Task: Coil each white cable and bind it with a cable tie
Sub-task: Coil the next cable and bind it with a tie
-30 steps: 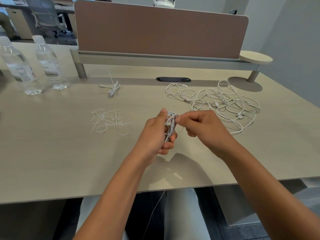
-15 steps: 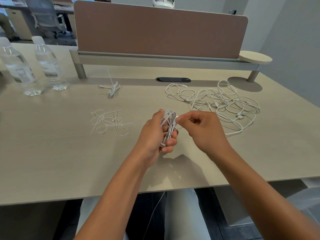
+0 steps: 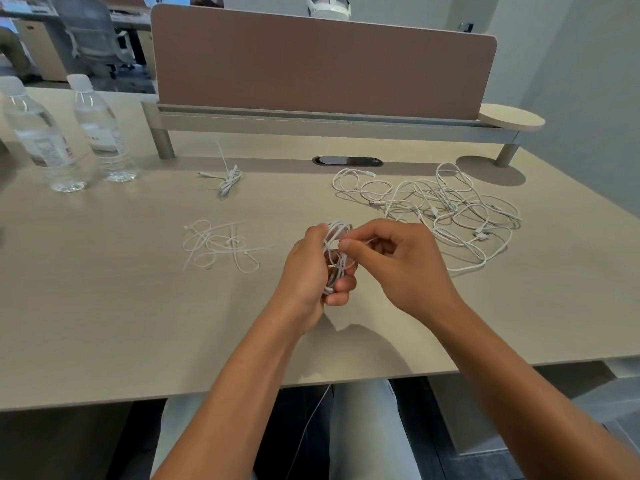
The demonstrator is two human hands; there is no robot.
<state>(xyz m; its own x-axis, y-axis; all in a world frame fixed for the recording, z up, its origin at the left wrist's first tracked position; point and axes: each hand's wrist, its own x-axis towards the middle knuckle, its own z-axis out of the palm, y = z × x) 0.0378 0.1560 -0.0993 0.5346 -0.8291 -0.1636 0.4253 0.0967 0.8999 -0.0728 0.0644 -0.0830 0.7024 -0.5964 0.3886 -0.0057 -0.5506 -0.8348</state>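
Now the left hand (image 3: 311, 268) has its grip wrapped round the coiled white cable (image 3: 335, 252) above the counter (image 3: 138, 306), while the right hand (image 3: 391, 261) pinches what looks like a strand at the coil's top. Right of the grip sprawl loose cables (image 3: 446, 209); left lie cable ties (image 3: 221, 244).

Your worktop (image 3: 104, 306) is pale wood grain. Upper left you've got two water bottles (image 3: 69, 133) standing side by side. A bound cable coil (image 3: 229, 180) sits upper middle, loose cable ties (image 3: 221, 244) lie left of center, and a tangled pile of white cables (image 3: 446, 209) sprawls on the right.
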